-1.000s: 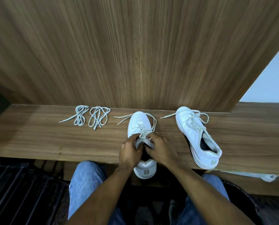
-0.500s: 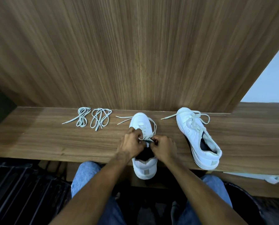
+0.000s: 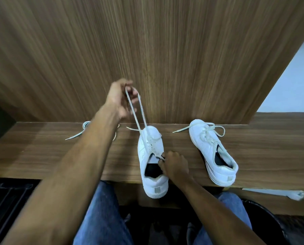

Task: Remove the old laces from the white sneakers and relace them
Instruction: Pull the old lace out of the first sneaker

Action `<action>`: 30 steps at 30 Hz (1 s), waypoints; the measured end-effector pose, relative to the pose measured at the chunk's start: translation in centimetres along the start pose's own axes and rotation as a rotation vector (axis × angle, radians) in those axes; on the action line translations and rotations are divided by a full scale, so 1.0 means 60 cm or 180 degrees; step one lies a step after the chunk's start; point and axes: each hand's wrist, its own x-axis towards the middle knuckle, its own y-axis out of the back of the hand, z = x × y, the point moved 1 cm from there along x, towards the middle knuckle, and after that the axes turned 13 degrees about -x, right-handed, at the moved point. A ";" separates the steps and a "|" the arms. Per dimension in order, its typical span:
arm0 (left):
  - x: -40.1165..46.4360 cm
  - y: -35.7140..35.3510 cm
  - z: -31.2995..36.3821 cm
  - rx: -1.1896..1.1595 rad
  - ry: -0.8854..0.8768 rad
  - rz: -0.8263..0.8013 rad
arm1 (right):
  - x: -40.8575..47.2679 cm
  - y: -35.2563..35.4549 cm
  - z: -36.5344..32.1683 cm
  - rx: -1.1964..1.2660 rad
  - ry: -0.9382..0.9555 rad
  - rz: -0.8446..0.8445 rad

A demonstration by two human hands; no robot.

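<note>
A white sneaker point(image 3: 152, 172) lies toe-away on the wooden shelf point(image 3: 41, 156), its heel over the front edge. My left hand point(image 3: 122, 99) is raised above and left of the toe, pinching a loop of the sneaker's off-white lace point(image 3: 138, 114), which runs taut down to the eyelets. My right hand point(image 3: 174, 166) rests on the sneaker's right side at the top eyelets, fingers pinched on the lace there. A second white sneaker point(image 3: 213, 152), still laced, lies to the right. Spare laces point(image 3: 80, 132) lie at the left, mostly hidden behind my left forearm.
A wood-grain wall point(image 3: 147, 50) rises right behind the shelf. A pale wall shows at the upper right. A white strip point(image 3: 278, 192) lies below the shelf's front edge on the right. My knees in blue jeans point(image 3: 103, 218) are under the shelf.
My left hand has lifted up and away from the sneaker's tongue, drawing a long loop of lace out with it. My right hand has stayed at the top eyelets.
</note>
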 end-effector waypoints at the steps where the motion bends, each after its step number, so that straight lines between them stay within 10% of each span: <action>1: 0.001 -0.009 0.026 0.0068 -0.0169 0.0008 | 0.001 -0.001 0.000 0.0004 -0.0014 0.0009; 11: 0.023 0.062 -0.097 0.2902 -0.0681 0.1053 | 0.001 0.013 -0.002 -0.0160 -0.0012 -0.0141; 18: -0.058 0.133 -0.310 0.2917 -0.0858 0.0417 | -0.003 0.016 -0.004 -0.0407 0.0143 0.0005; 30: -0.045 0.135 -0.301 0.3862 -0.1206 0.0189 | 0.019 0.014 0.018 0.0797 -0.0402 -0.0409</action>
